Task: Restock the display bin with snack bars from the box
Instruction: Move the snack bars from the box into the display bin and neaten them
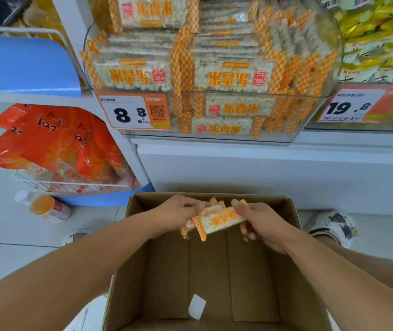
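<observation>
A brown cardboard box stands open on the floor below me. Above its far half, both hands hold a small bunch of snack bars, white puffed rice in clear wrap with orange-checked ends. My left hand grips the bunch's left end and my right hand grips its right end. Only a white paper slip lies on the box floor. The clear display bin on the shelf above is stacked high with the same bars.
An orange price tag reads 8.8 on the bin front. A neighbouring bin holds yellow packets. At left, a blue rack with a wire basket holds red bags. A bottle lies on the floor. My right shoe stands beside the box.
</observation>
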